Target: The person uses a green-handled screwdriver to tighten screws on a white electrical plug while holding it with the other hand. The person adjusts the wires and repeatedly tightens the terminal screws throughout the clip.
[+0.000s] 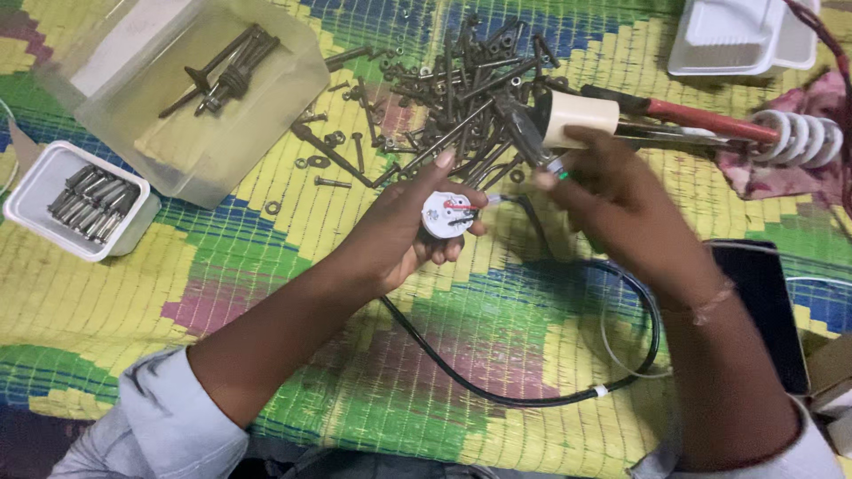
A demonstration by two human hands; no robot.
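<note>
My left hand (399,235) holds a small round white plug piece (445,214) with red and dark parts on its face. My right hand (612,200) pinches thin wire ends (557,167) just right of that piece, with a green tip showing at the fingertips. A black cable (532,396) loops from between the hands down across the mat and back up under my right wrist. Just above my right fingers lies a cream cylindrical handle (579,115) of a tool with a red and black shaft.
A heap of dark bolts, nuts and washers (453,98) covers the mat behind the hands. A clear plastic tub (191,89) with long bolts sits at upper left, a small white tray (80,200) of bolts left, white lids (741,35) upper right, a white coil (799,137), a dark phone (763,302).
</note>
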